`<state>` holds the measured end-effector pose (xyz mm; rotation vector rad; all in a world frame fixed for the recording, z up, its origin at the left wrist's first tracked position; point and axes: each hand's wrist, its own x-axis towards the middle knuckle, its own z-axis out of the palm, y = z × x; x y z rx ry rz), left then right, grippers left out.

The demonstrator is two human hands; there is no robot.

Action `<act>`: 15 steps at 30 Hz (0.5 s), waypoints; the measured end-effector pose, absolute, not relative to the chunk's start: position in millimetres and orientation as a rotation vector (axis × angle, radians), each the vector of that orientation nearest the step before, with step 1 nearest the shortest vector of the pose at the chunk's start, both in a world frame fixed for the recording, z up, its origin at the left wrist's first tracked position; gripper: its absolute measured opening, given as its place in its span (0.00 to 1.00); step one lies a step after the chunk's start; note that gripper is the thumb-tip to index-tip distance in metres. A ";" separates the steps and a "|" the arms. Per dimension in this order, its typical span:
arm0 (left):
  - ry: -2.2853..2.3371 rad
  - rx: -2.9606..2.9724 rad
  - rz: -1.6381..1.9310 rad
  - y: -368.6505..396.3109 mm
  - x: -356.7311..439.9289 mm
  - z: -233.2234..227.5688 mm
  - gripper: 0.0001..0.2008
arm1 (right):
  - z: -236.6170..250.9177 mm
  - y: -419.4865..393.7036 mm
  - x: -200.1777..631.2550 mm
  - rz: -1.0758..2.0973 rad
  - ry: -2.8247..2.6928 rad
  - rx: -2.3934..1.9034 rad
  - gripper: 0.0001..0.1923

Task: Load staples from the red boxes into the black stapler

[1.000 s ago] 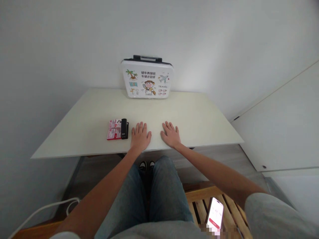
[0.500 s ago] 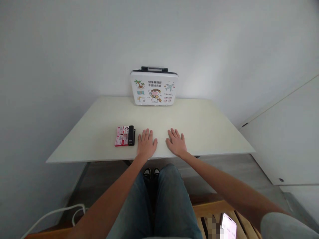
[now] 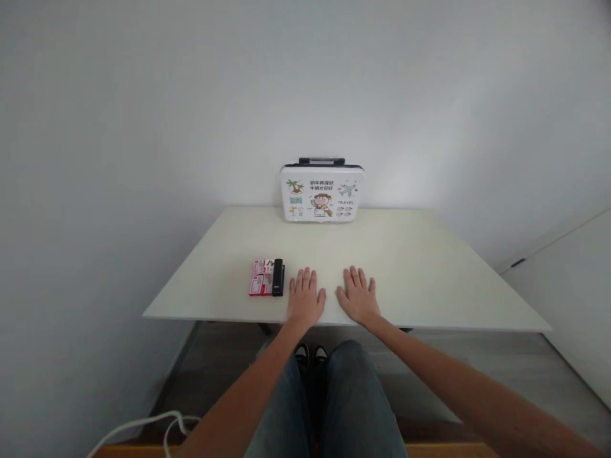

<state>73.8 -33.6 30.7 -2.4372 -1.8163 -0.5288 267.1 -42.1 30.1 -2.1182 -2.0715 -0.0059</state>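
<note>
My left hand [image 3: 305, 300] lies flat on the pale table [image 3: 420, 267] near its front edge, fingers spread, holding nothing. A black stapler [image 3: 277, 278] stands just left of it. Beside the stapler, on its left, are several small red and white boxes [image 3: 260, 284], set close together. My right hand [image 3: 359, 298] also rests flat with its fingers apart, a short way right of the left one, and touches only the tabletop.
A white case [image 3: 323, 194] with cartoon prints and a black handle stands upright at the table's back, by the wall [image 3: 200, 114]. A white cable [image 3: 138, 421] curves at the lower left. My knees are under the front edge.
The camera view has shifted, so the table, case and hands appear lower and further right. The phone on the wooden seat has left the view. Both hands stay flat on the table.
</note>
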 end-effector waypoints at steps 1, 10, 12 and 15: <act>-1.820 -2.434 -0.527 -34.4 73.8 31.3 0.31 | 29.3 -41.4 265.3 -0.013 -2.071 -2.120 0.37; -1.826 -2.430 -0.519 -37.5 74.5 35.7 0.31 | 24.3 -37.1 263.5 -0.013 -2.074 -2.138 0.39; -1.827 -2.433 -0.524 -38.0 74.1 36.0 0.31 | 23.2 -36.8 263.8 -0.009 -2.077 -2.143 0.39; -1.830 -2.439 -0.540 -38.4 73.5 36.2 0.31 | 21.5 -36.2 263.8 -0.012 -2.083 -2.149 0.40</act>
